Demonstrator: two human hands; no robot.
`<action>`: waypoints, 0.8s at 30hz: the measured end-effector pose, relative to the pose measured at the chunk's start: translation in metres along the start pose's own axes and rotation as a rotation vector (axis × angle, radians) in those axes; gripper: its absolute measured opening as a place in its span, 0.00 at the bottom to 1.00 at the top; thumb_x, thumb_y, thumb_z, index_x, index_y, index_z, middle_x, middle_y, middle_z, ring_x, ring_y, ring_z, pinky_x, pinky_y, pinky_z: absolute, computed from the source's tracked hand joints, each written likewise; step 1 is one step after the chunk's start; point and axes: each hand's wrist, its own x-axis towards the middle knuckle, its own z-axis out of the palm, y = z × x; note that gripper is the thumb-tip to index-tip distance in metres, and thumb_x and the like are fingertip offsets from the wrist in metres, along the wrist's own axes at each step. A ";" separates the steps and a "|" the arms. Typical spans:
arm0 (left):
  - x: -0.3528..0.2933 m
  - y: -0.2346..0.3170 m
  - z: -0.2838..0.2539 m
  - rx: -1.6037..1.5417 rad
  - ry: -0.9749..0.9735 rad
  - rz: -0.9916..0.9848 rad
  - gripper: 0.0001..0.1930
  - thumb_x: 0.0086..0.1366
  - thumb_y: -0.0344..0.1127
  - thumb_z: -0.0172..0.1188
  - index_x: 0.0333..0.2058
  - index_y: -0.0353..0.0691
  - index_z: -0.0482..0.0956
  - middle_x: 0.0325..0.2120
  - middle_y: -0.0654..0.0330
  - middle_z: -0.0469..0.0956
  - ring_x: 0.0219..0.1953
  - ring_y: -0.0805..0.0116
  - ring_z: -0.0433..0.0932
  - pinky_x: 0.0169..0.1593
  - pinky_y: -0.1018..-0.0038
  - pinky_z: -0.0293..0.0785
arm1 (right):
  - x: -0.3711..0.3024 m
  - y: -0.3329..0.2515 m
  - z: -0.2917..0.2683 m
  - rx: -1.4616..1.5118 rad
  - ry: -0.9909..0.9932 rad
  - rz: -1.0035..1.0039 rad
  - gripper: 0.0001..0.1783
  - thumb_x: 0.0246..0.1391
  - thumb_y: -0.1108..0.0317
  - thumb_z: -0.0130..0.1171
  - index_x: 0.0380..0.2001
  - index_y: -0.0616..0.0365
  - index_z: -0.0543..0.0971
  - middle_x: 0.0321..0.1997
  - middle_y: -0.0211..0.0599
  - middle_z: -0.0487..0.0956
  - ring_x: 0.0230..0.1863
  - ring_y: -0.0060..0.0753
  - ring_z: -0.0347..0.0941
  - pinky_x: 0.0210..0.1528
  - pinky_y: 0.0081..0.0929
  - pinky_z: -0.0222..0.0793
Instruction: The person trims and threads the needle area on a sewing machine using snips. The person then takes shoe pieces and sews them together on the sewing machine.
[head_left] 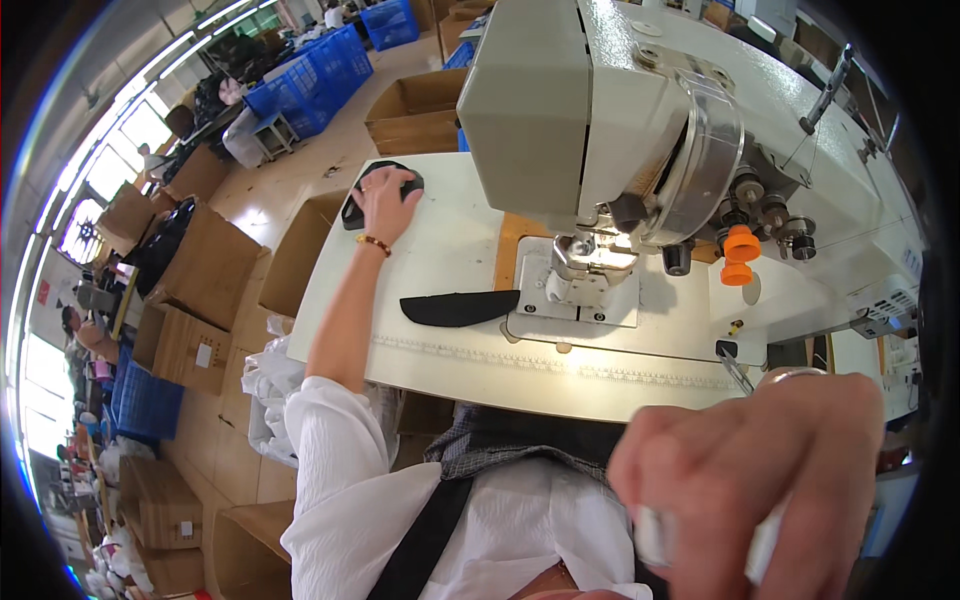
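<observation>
At the far left corner of the sewing table, my left hand (pixel 387 203) rests on dark curved pieces (pixel 353 214), its fingers spread over them. The hand covers much of them. A flat black half-moon piece (pixel 455 308) lies on the table, its right end at the machine's needle plate (pixel 617 309). Close in front at the lower right, my right hand (pixel 760 470) is raised with its fingers curled. Something white (pixel 655 538) shows between those fingers, too blurred to name. A slim metal tool (pixel 737 372) shows just beyond the right hand; whether they touch, I cannot tell.
A large white sewing machine (pixel 530 110) with orange tension knobs (pixel 741 243) stands over the table's right half. A ruler strip (pixel 560 362) runs along the near edge. Cardboard boxes (pixel 215 270) and a white plastic bag (pixel 272 380) stand left of the table; blue crates (pixel 312 83) lie farther off.
</observation>
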 end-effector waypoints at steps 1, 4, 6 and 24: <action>-0.005 0.024 -0.007 -0.071 0.041 0.066 0.16 0.57 0.41 0.71 0.44 0.49 0.81 0.50 0.58 0.75 0.59 0.52 0.68 0.63 0.42 0.56 | -0.001 -0.001 0.003 -0.005 0.012 -0.005 0.19 0.52 0.55 0.63 0.38 0.56 0.71 0.38 0.40 0.70 0.38 0.35 0.66 0.44 0.38 0.59; -0.035 0.103 -0.028 -0.280 0.222 0.259 0.10 0.55 0.36 0.72 0.37 0.48 0.84 0.43 0.60 0.77 0.53 0.55 0.72 0.58 0.54 0.61 | -0.005 -0.006 0.013 -0.034 0.053 -0.029 0.13 0.54 0.58 0.61 0.34 0.54 0.72 0.35 0.37 0.70 0.34 0.32 0.66 0.41 0.35 0.58; -0.056 0.151 -0.042 -0.549 0.194 0.270 0.09 0.54 0.32 0.72 0.35 0.47 0.85 0.40 0.60 0.78 0.51 0.56 0.72 0.58 0.58 0.61 | -0.008 -0.010 0.020 -0.053 0.082 -0.044 0.10 0.55 0.61 0.60 0.31 0.53 0.72 0.32 0.34 0.71 0.31 0.31 0.66 0.39 0.33 0.58; -0.103 0.281 -0.035 -1.568 0.147 -0.273 0.08 0.63 0.29 0.69 0.34 0.35 0.78 0.34 0.68 0.73 0.34 0.78 0.66 0.40 0.79 0.64 | -0.099 0.019 -0.020 -0.680 -0.345 0.286 0.15 0.62 0.56 0.62 0.37 0.58 0.80 0.39 0.36 0.80 0.38 0.42 0.76 0.39 0.37 0.71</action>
